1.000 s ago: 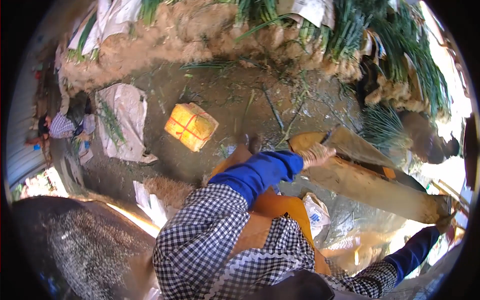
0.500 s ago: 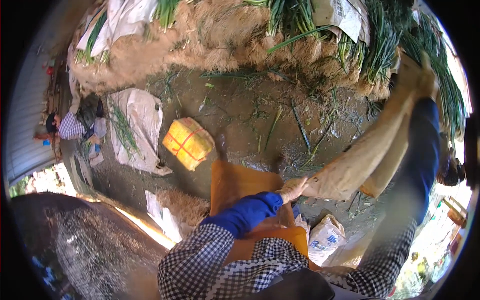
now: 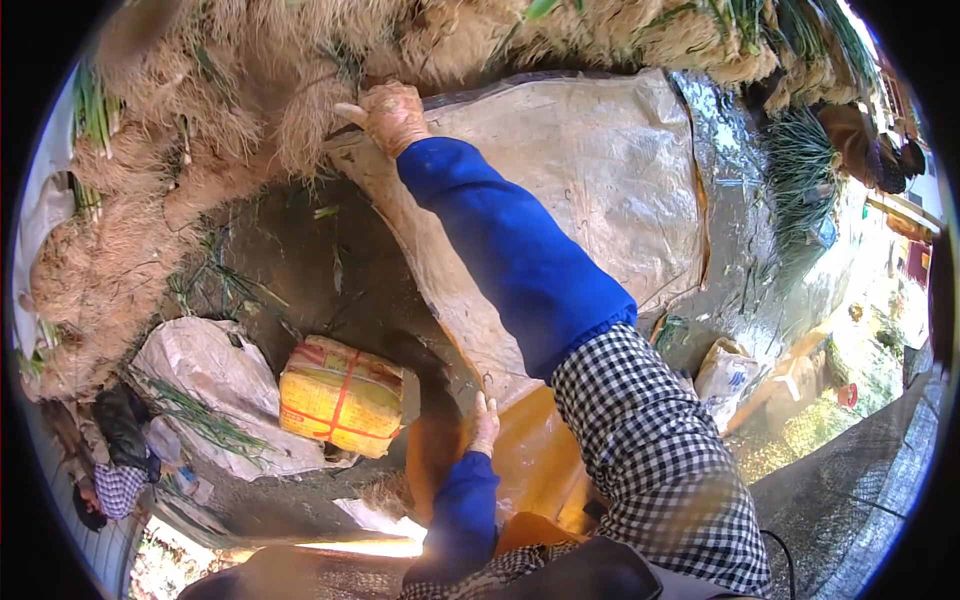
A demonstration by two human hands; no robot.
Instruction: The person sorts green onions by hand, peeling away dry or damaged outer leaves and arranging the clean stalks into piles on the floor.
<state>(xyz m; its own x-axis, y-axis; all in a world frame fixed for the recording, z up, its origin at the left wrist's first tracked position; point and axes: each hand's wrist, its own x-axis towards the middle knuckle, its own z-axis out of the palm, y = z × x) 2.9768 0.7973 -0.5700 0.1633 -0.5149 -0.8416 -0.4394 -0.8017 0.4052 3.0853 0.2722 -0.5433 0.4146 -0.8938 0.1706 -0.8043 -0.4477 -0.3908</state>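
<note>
My right hand [image 3: 392, 120], in a blue sleeve, is stretched forward, gripping the far left corner of a large pale, stained sheet [image 3: 590, 180] beside bundles of green leafy plants with straw-coloured fibrous roots [image 3: 170, 180]. Lower down, my left hand [image 3: 483, 428] holds the sheet's near edge, its fingertips pointing upward. The sheet lies spread at an angle across the wet floor, over my orange apron [image 3: 530, 450] at its lower end. A yellow bundle [image 3: 335, 395] bound with red straps sits left of my left hand.
A pale sack [image 3: 200, 370] with loose leaves lies at the left. A person [image 3: 120, 485] in a checked garment is at the lower left edge. A white printed bag [image 3: 722, 385] stands to the right. More green bundles [image 3: 795, 190] and a dark netting surface [image 3: 840, 480] are at the right.
My right arm has swung from the right across to the far middle, carrying the sheet, which is now spread out. My left hand has dropped back toward my body. The view has shifted.
</note>
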